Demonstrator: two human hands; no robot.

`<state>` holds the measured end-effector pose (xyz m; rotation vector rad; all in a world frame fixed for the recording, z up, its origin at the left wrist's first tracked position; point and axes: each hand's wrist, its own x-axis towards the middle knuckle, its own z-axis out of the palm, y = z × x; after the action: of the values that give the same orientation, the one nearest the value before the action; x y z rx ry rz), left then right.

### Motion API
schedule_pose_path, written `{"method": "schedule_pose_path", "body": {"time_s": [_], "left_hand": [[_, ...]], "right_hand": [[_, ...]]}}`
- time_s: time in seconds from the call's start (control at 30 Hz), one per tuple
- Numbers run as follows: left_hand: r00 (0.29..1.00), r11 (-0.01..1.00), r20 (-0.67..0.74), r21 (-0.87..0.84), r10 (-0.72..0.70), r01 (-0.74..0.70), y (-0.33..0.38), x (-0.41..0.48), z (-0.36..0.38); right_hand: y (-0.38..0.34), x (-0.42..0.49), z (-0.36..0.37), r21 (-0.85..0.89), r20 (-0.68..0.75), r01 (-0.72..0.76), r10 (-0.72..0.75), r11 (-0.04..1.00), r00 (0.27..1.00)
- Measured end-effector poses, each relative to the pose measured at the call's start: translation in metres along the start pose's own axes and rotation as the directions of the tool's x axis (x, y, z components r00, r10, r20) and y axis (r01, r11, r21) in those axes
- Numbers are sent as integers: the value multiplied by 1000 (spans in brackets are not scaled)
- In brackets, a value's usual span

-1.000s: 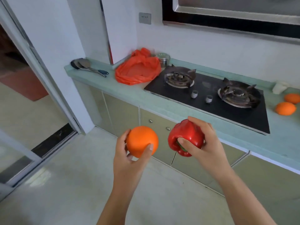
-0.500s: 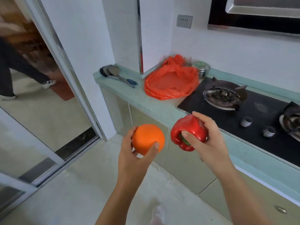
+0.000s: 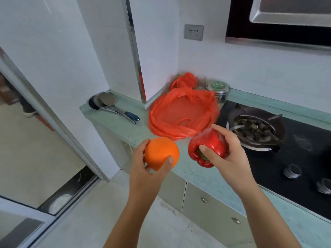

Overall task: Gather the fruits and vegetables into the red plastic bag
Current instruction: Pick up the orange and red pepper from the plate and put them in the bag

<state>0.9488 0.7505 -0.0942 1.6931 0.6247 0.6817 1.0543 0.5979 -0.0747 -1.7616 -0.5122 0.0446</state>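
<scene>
I am holding an orange in my left hand, with fingers and thumb curling around it, and I am gripping a red bell pepper in my right hand, my thumb pressing near its green stem. Both are hovering just in front of the red plastic bag, which is lying crumpled and open on the pale green counter. Metal ladles are lying left of the bag, a steel tin is standing behind it, and a gas burner is sitting to its right.
</scene>
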Motion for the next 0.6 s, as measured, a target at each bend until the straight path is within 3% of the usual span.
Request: {"method": "schedule_pose_path", "body": {"time_s": [0.6], "left_hand": [[968, 997, 250, -70, -13, 32, -59, 256, 67]], "right_hand": [[71, 199, 68, -180, -221, -187, 145, 966, 964]]}}
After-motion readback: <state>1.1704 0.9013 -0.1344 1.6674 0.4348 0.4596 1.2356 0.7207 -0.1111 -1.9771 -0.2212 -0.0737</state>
